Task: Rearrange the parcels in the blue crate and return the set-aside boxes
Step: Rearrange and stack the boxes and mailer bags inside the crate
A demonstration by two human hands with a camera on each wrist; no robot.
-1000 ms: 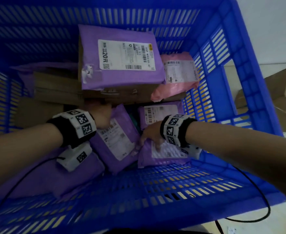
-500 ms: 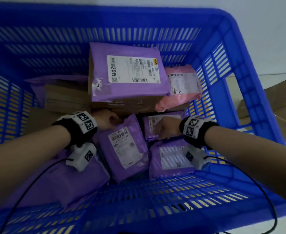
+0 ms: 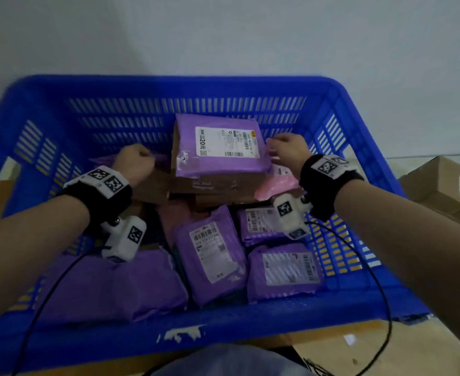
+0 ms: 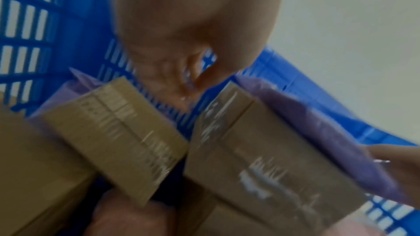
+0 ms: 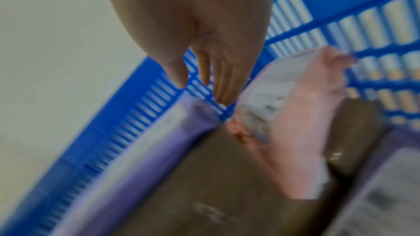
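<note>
The blue crate holds purple mailers and cardboard boxes. A large labelled purple parcel lies on a cardboard box at the back. My right hand is at its right edge, above a pink parcel. In the right wrist view its fingers are straight, pointing down between the purple parcel and the pink parcel. My left hand hovers curled over a smaller brown box. In the left wrist view the left hand holds nothing above two boxes.
Three labelled purple mailers and a plain purple bag fill the crate's front. Cardboard boxes stand outside the crate at the right. A pale wall is behind, and flat cardboard lies under the front right corner.
Both hands have left the front mailers and moved up and back to either side of the rear stack. The right hand has let go of the front mailer. The head view has pulled back.
</note>
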